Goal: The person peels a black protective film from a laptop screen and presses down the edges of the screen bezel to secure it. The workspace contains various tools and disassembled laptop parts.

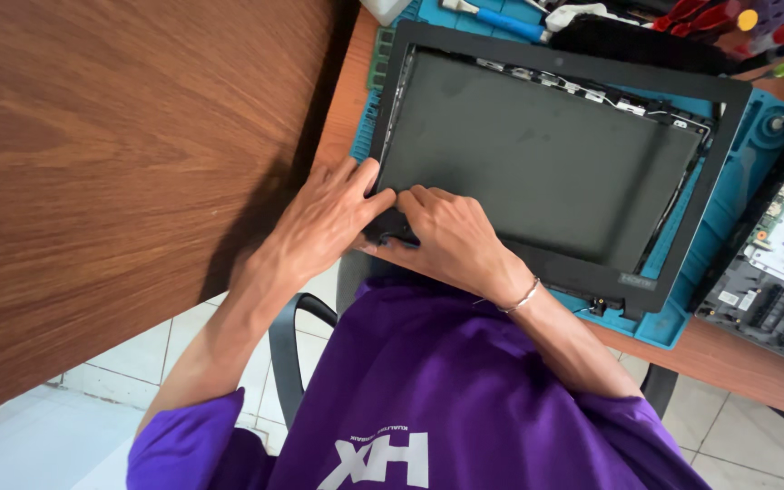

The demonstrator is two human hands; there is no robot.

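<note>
A laptop screen assembly [546, 163] lies flat on a blue work mat [728, 195], which rests on the wooden bench [120, 181]; all positions below are given relative to this assembly. Its dark display panel sits inside a black bezel frame [592, 68], and along the far edge the panel stands slightly clear of the frame, exposing small parts and a thin cable. Both hands meet at the assembly's near left corner. The left hand [324, 222] approaches from the left with the wrist roughly straight, palm down, fingers [356, 177] extended and lightly spread over the frame's left rail, thumb pressed against the corner. The right hand [451, 236] comes from the near side, knuckles raised, fingers [415, 198] curled down onto the panel's near edge beside the left thumb; a thin bracelet [521, 298] circles its wrist. Neither hand is closed around anything (both press or pry at the corner rather than hold it), and whether any fingertip sits under the bezel cannot be told. Beyond the assembly's far edge lie screwdrivers [501, 18] with coloured handles. To its right, just off the mat, sits an opened laptop base [782, 254] with circuit boards exposed. The person wears a purple shirt [446, 390].
</note>
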